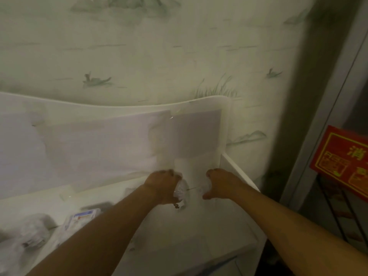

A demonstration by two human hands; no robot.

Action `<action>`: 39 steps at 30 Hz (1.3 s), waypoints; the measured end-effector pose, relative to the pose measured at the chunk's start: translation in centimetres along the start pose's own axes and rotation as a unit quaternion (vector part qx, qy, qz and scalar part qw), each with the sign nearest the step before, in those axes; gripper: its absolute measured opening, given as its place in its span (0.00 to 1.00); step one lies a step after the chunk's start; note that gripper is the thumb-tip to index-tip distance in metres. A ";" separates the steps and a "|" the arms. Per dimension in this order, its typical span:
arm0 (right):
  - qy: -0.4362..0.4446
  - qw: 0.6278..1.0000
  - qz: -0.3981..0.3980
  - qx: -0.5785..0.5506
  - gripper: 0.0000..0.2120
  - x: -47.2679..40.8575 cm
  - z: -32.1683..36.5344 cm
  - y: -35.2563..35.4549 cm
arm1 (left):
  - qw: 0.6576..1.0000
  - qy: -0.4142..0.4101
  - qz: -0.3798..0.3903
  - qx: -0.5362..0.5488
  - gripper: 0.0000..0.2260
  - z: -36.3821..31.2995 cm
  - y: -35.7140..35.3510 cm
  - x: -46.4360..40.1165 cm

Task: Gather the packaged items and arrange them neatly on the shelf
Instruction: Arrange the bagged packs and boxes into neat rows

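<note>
Both my hands reach over the white shelf (219, 226) near its back right corner. My left hand (162, 184) grips a white crinkled plastic package (182, 193) from the left. My right hand (221, 181) holds the same package's right end (206, 186), fingers curled round it. The package is blurred and mostly hidden by the hands. Further left on the shelf lie a flat packet with a blue label (82, 217) and a clear wrapped bundle (34, 232).
A white back panel (119, 140) rises behind the shelf, with a low white side rail (241, 172) on the right. Patterned wallpaper (159, 56) lies beyond. A red sign with yellow characters (344, 162) and a dark metal rack stand at the right.
</note>
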State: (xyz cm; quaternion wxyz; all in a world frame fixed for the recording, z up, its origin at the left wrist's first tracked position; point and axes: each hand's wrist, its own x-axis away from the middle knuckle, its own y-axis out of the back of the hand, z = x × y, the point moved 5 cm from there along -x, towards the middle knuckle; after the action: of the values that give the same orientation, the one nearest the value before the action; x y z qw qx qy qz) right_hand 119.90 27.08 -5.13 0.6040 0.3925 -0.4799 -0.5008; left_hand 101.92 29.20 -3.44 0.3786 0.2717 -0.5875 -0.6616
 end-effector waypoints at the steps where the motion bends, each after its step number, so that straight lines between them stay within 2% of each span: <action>1: -0.003 1.000 -0.007 -0.013 0.43 -0.2 -0.3 0.2 | 1.000 -0.003 -0.001 -0.004 0.33 -0.4 -0.2 -0.4; 7: 0.012 0.998 -0.050 -0.030 0.41 -1.6 -1.0 0.3 | 0.999 0.013 -0.034 -0.016 0.34 -1.0 -0.5 -1.7; 14: 0.022 0.998 -0.050 -0.029 0.41 -2.4 -1.7 -0.3 | 0.996 0.007 -0.077 -0.037 0.31 -2.4 0.6 -1.8; 18: 0.020 0.998 -0.052 -0.001 0.38 -2.7 -1.9 -0.4 | 0.995 0.002 -0.075 -0.059 0.30 -2.5 0.6 -2.0; 21: 0.016 0.999 -0.049 0.009 0.38 -2.7 -2.0 -0.7 | 0.997 0.015 -0.066 -0.033 0.34 -2.2 0.1 -1.5; 23: 0.014 0.999 -0.042 0.017 0.43 -2.4 -1.9 -0.8 | 0.998 0.025 -0.064 -0.002 0.35 -1.8 0.1 -1.0; 25: 0.024 0.997 -0.064 0.019 0.44 -2.0 -1.4 -0.2 | 0.997 0.035 -0.068 0.026 0.32 -0.8 0.4 -0.2; 28: 0.057 0.991 -0.116 0.013 0.34 -1.0 0.6 1.7 | 0.996 0.056 -0.064 0.038 0.24 1.9 1.2 1.7; 32: 0.128 0.982 -0.136 -0.032 0.23 0.7 5.9 3.6 | 0.998 0.045 -0.019 0.045 0.17 5.6 1.3 4.9; 36: 0.185 0.979 -0.081 -0.041 0.22 1.9 12.2 1.5 | 0.997 0.011 0.044 0.056 0.25 7.7 0.6 8.0; 39: 0.202 0.977 -0.034 -0.051 0.25 2.7 15.9 -1.4 | 0.995 0.020 0.079 0.057 0.25 8.8 -0.6 9.6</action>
State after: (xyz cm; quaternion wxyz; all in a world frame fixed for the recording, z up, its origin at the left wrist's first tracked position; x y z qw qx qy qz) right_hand 104.26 24.27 -2.25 0.6900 0.4708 -0.3081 -0.4553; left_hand 89.31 26.42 -1.73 0.4254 0.2590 -0.6362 -0.5892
